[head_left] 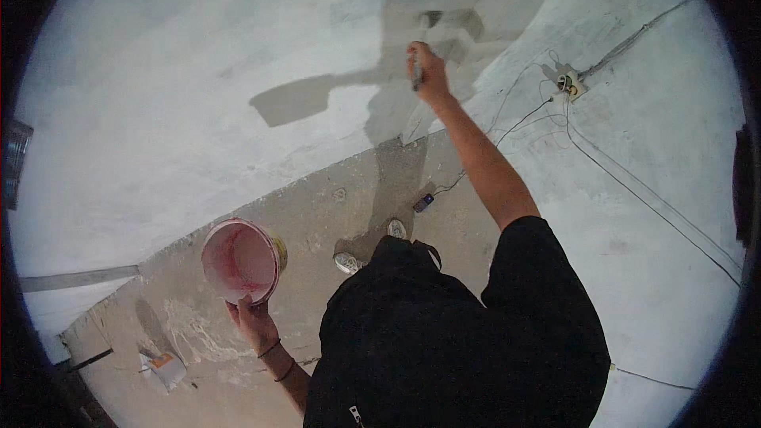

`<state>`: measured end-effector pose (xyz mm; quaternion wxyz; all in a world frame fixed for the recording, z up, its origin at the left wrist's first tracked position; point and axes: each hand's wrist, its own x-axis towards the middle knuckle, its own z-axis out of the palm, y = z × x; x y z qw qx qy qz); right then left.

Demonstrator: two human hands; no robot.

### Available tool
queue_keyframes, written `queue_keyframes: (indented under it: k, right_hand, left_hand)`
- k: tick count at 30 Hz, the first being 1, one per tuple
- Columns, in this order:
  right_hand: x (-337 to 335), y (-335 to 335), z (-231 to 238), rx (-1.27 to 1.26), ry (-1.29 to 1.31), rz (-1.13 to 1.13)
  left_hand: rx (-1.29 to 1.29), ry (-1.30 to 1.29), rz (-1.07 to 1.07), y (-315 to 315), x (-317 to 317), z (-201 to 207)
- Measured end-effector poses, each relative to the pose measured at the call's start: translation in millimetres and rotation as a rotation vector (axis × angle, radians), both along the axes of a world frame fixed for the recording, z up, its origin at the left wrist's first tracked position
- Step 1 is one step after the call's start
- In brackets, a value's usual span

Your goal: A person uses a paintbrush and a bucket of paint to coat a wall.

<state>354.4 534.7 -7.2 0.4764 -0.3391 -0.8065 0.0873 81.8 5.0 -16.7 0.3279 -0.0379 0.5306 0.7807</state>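
My left hand (252,322) grips the lower rim of a reddish-pink bucket (214,257), held out to the left above the floor. Its mouth tilts toward me, and pale, whitish stuff coats the inside. Up ahead, my right hand (428,75) is closed round the handle of a paintbrush (426,24). The dark brush head is at the whitish wall (198,95), close to the corner where two walls meet. Shadows of my body, the bucket and the raised arm fall across that wall, with darker, damp-looking grey around the brush.
An open wall socket box (569,85) with loose wires sits on the right wall. A black cable (515,123) runs from it to a small dark device (424,203) near my shoes (396,228). A torn white-and-orange bag (164,368) lies on the stained concrete floor (317,198).
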Motion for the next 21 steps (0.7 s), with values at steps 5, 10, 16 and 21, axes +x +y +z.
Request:
queue_keyframes:
  k: [5, 10, 16, 21]
  right_hand:
    - [-112.6, -91.8, -8.5, -0.222, 0.125, 0.236]
    - [-183.1, -176.9, 3.1, -0.102, 0.007, 0.662]
    - [-172.4, -145.8, 1.5, -0.174, -0.101, 0.698]
    - [-74.3, -82.7, -6.1, -0.007, -0.069, 0.537]
  left_hand:
    - [0.024, 0.012, -0.001, -27.1, -2.6, -10.5]
    - [-0.006, -0.008, -0.019, -16.8, -3.2, 1.3]
    - [0.013, 0.04, -0.058, 7.7, 4.0, -2.0]
    - [0.009, 0.03, -0.102, 30.7, 11.2, -2.4]
